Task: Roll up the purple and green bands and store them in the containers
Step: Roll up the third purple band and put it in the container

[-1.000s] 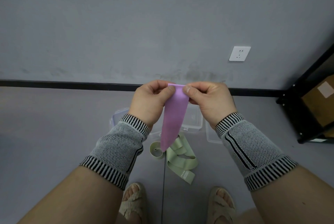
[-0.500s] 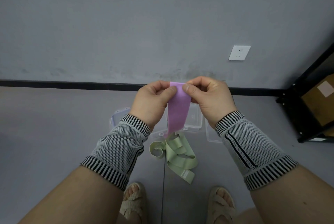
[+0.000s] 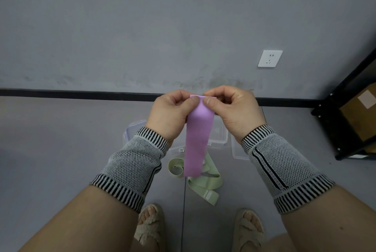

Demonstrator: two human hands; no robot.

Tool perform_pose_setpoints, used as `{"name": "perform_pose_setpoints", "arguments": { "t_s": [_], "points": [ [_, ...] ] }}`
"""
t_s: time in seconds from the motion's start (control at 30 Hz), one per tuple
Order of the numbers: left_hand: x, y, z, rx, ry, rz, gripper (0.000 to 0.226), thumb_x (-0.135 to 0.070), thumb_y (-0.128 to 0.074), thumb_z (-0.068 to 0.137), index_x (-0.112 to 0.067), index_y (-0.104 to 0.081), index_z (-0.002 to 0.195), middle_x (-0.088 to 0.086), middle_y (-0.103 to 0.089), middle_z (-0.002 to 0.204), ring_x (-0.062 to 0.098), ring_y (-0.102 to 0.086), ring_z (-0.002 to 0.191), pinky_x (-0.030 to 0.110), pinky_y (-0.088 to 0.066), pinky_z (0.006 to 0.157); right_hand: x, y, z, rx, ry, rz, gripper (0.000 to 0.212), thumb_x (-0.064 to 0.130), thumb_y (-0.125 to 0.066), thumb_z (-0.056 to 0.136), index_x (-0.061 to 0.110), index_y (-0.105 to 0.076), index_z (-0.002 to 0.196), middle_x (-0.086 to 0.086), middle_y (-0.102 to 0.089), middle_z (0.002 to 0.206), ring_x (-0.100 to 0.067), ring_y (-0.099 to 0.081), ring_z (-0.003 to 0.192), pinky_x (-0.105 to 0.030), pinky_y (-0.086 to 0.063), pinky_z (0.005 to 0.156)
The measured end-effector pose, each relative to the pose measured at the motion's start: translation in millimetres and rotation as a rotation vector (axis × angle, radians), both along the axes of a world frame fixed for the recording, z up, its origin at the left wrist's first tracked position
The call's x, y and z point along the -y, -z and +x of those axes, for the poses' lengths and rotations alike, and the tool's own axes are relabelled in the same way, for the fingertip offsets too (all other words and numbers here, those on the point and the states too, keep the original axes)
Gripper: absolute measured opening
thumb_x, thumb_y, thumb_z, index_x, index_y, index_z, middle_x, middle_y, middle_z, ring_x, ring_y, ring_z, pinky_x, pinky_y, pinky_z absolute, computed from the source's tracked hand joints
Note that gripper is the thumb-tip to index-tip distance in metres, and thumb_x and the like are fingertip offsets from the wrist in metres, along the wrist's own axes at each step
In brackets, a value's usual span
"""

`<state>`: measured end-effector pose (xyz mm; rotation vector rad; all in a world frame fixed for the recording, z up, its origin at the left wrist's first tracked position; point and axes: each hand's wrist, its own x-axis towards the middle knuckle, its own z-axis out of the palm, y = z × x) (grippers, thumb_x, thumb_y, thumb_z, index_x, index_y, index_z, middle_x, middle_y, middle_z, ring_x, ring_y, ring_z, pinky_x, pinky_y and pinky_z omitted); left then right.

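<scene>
A purple band point(image 3: 197, 142) hangs straight down in front of me. My left hand point(image 3: 172, 115) pinches its top left corner between thumb and fingers, and my right hand point(image 3: 232, 112) pinches the top right corner. Both hands are held up at chest height, close together. On the grey floor below lies a green band point(image 3: 205, 185), loosely crumpled, one end curled into a small loop. Clear plastic containers point(image 3: 218, 135) sit on the floor behind the bands, partly hidden by my hands and the purple band.
A clear lid point(image 3: 238, 150) lies right of the containers. A black metal shelf point(image 3: 345, 121) with a cardboard box stands at the right. A grey wall with a white socket point(image 3: 270, 58) is ahead. My sandalled feet point(image 3: 150, 225) stand near the green band.
The purple band has flattened and now hangs longer and squarer beneath my fingers. My hands have stayed almost in place, thumbs shifting on the top edge.
</scene>
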<state>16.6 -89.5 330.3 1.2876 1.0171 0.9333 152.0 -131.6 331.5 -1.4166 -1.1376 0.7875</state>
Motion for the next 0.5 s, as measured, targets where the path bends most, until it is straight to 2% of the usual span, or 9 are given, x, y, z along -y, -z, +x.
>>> {"name": "perform_pose_setpoints", "arguments": {
  "t_s": [0.1,0.23,0.3,0.4,0.5],
  "points": [
    [-0.3,0.3,-1.3,-0.016,0.022,0.013,0.007,-0.022,-0.068,0.076,-0.020,-0.073,0.071,0.006,-0.070,0.076,0.018,-0.062,0.073,0.037,-0.051,0.075,-0.5,0.7,0.0,0.032,0.002,0.021,0.018,0.007,-0.070,0.081,0.023,-0.070,0.072,-0.014,-0.070,0.078,-0.022,-0.064,0.073,-0.045,-0.056,0.077],
    [-0.4,1.0,-1.4,-0.050,0.061,-0.002,0.006,-0.018,-0.069,0.080,-0.018,-0.074,0.075,0.002,-0.069,0.073,0.016,-0.060,0.071,0.037,-0.049,0.076,-0.5,1.0,-0.2,0.047,0.003,0.036,0.019,0.004,-0.069,0.081,0.021,-0.069,0.072,-0.013,-0.070,0.077,-0.027,-0.064,0.073,-0.042,-0.056,0.076],
    [-0.3,0.8,-1.2,-0.066,0.060,-0.013,0.008,-0.024,-0.068,0.073,-0.021,-0.074,0.070,0.003,-0.068,0.072,0.017,-0.059,0.071,0.037,-0.049,0.075,0.0,1.3,-1.0,0.066,-0.008,0.035,0.021,0.003,-0.068,0.081,0.022,-0.069,0.073,-0.006,-0.069,0.073,-0.016,-0.062,0.069,-0.034,-0.055,0.072],
    [-0.6,0.2,-0.9,-0.038,0.050,-0.071,0.009,-0.017,-0.066,0.077,-0.015,-0.072,0.069,0.009,-0.065,0.075,0.021,-0.055,0.073,0.039,-0.045,0.075,0.9,0.3,-2.3,0.077,-0.036,0.044,0.024,0.000,-0.066,0.081,0.023,-0.068,0.074,0.005,-0.066,0.069,-0.003,-0.059,0.065,-0.018,-0.051,0.067],
    [0.6,-3.8,-0.1,0.000,0.064,-0.168,0.005,-0.012,-0.065,0.077,-0.007,-0.067,0.077,0.019,-0.059,0.086,0.026,-0.050,0.079,0.040,-0.039,0.075,2.3,0.2,-3.8,0.136,-0.056,0.067,0.028,-0.002,-0.064,0.082,0.024,-0.067,0.073,0.009,-0.065,0.068,0.001,-0.058,0.063,-0.015,-0.049,0.066]
  ]
}}
